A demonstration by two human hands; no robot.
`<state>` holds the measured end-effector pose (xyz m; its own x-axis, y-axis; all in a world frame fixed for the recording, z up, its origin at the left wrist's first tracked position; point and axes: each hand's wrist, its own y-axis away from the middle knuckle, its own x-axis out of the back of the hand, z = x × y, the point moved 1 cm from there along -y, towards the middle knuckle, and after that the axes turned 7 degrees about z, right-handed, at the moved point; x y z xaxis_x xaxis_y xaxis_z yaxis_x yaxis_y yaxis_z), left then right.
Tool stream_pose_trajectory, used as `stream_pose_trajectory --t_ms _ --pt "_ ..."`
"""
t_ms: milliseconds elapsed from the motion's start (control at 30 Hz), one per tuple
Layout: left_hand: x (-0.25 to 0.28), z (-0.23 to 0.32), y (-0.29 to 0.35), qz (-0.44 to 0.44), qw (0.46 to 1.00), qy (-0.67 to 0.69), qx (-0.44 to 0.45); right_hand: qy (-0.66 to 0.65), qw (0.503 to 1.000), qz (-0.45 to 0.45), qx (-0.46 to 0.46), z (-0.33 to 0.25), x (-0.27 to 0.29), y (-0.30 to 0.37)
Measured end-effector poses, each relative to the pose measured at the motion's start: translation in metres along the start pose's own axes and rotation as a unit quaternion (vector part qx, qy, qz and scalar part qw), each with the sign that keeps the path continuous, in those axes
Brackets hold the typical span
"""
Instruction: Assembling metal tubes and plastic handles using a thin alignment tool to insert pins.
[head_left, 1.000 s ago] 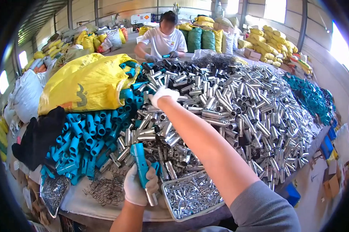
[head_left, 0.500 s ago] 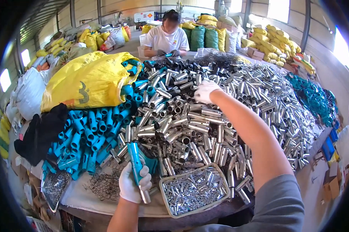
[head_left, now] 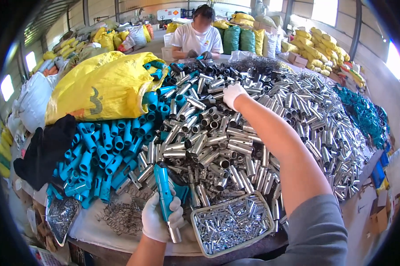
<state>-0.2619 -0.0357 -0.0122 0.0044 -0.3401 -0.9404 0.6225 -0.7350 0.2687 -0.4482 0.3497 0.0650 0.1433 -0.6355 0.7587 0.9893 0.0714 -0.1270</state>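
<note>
Big shed, loads of sacks [head_left: 317, 46] stacked at the back, 1 co-worker [head_left: 198, 40] across the table [head_left: 96, 225]. Head view: the gloved left hand [head_left: 161, 219] is wrapped round a teal tube [head_left: 164, 191] with a shiny metal end [head_left: 175, 234], just left of the tray [head_left: 242, 244] of little metal pins [head_left: 233, 221]. The gloved right hand [head_left: 233, 95] is over at the far side of the metal tube heap [head_left: 248, 146], fingertips too small to make out, so can't tell if it's pinching anything.

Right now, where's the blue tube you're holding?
In the head view, the blue tube is low, a bit left of centre, in the left hand, just left of the small-parts tray.
</note>
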Motion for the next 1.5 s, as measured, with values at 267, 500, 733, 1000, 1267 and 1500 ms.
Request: stream_pose_trajectory --t_ms 267,500,733,1000,1267,1500 --pt "-0.01 -0.001 0.007 0.082 0.993 -0.065 -0.056 -0.064 0.983 0.094 0.143 0.008 0.031 0.009" --pt "-0.008 -0.006 0.0 0.05 0.987 -0.144 -0.059 -0.471 0.871 0.077 -0.114 -0.005 0.078 0.108" --pt "-0.012 -0.044 0.037 0.047 0.992 -0.105 -0.056 -0.504 0.838 -0.027 -0.209 -0.003 0.108 0.154" --pt "-0.003 -0.101 0.098 0.051 0.992 -0.116 -0.008 -0.344 0.937 -0.044 -0.049 -0.046 0.142 0.175" --pt "0.015 -0.122 0.112 0.05 0.998 -0.046 0.002 -0.374 0.912 0.094 -0.141 -0.025 0.121 0.178" --pt "0.021 -0.136 0.127 0.108 0.994 -0.025 -0.024 -0.48 0.82 0.265 -0.165 -0.049 0.133 0.22"
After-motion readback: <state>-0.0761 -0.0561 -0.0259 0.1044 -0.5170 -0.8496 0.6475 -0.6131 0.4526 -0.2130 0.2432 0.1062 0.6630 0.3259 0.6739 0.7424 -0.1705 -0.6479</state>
